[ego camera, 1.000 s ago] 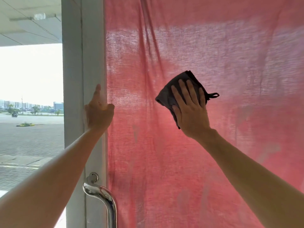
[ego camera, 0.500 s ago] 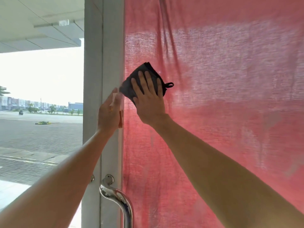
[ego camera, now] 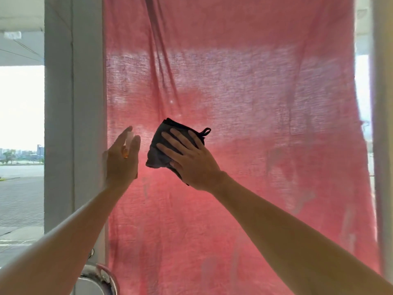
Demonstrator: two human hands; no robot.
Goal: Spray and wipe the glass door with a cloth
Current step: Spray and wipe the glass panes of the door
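The glass door point(ego camera: 234, 220) has a red fabric hanging behind it. A folded dark cloth point(ego camera: 163, 143) with a small hanging loop lies flat on the glass at mid height. My right hand point(ego camera: 191, 160) presses on the cloth with straight, spread fingers. My left hand point(ego camera: 122, 160) is raised just left of the cloth, near the glass edge. Between its fingers and thumb it holds a small pale spray bottle point(ego camera: 129, 139) with an orange part; most of the bottle is hidden by the hand.
The grey door frame point(ego camera: 74, 103) runs down the left side, with a chrome pull handle point(ego camera: 100, 277) at the bottom. Left of the frame is open outdoor pavement. A second frame edge point(ego camera: 382, 145) stands at far right.
My right hand slid the cloth left to the frame, then back right and slightly down. My left hand came off the door frame and is now in front of the glass.
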